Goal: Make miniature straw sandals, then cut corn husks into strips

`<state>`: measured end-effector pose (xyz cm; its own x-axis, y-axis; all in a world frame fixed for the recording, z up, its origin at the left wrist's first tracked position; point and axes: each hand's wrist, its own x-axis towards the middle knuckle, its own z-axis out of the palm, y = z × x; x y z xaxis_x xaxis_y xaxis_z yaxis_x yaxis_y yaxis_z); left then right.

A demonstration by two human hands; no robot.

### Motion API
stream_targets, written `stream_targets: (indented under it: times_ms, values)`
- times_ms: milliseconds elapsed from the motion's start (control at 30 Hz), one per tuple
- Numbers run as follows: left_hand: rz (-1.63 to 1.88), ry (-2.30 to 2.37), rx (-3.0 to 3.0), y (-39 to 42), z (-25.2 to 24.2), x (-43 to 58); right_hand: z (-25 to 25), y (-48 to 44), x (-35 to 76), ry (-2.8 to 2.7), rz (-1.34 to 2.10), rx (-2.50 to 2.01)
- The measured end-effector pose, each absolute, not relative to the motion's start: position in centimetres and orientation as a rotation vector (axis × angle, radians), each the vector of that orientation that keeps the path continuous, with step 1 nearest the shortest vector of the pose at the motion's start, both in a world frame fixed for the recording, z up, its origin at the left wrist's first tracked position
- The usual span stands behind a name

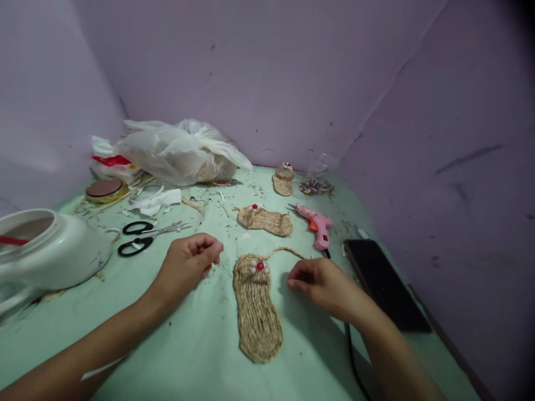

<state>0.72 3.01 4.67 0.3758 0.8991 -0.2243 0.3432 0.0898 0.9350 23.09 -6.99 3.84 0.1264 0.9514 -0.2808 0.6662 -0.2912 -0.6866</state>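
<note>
Lying between the left hand (194, 256) and right hand (321, 284) on a green tabletop (196, 351), a sole-shaped piece of coiled cord (259, 323) bears a red bead (260, 266) flanked by white beads (253, 268), its loose end (286, 249) trailing right. Both hands' fingers curl narrowly; whether they grip anything cannot be told. Farther left, a white pot (81, 250) contains a red strip (12, 240); a translucent bag (179, 153) bulges, contents unclear.

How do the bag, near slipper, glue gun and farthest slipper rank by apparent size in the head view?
Bag
Near slipper
Glue gun
Farthest slipper
The near slipper's closeness enlarges it; true sizes are unsure.
</note>
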Motion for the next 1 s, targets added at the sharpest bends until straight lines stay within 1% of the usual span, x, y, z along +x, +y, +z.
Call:
stream_targets:
  times_ms: [133, 300, 433, 567, 700, 767, 833, 900, 1000]
  values:
    - [0.328, 1.156, 1.63, 0.1, 4.1, -0.3, 4.7, -7.7, 22.5, -1.77, 1.146, -2.048]
    - [0.058, 1.042, 1.816, -2.4, 3.3, -0.1, 4.7, -8.3, 21.1, -1.747, 1.315, -1.917]
    - [-0.015, 1.05, 1.785, -2.6, 3.0, 0.5, 3.7, -8.2, 20.6, -1.703, 1.23, -1.909]
    - [0.009, 1.053, 1.666, -2.3, 3.1, 0.5, 2.6, -7.6, 20.0, -1.626, 1.15, -1.851]
    - [-0.044, 0.933, 1.659, -2.4, 3.7, -0.2, 2.2, -7.2, 19.2, -1.506, 1.142, -1.715]
    - [-0.121, 0.835, 1.703, -2.4, 4.0, -0.6, 2.2, -7.0, 19.2, -1.491, 1.058, -1.683]
    - [-0.139, 0.793, 1.744, -2.1, 4.1, -0.9, 2.2, -6.8, 19.6, -1.526, 0.868, -1.755]
    - [-0.034, 0.875, 1.795, -1.4, 4.1, -1.2, 2.0, -6.5, 20.4, -1.529, 0.666, -1.866]
    - [0.279, 1.17, 1.906, 0.3, 3.8, -1.6, 1.7, -5.9, 22.0, -1.439, 0.457, -1.997]
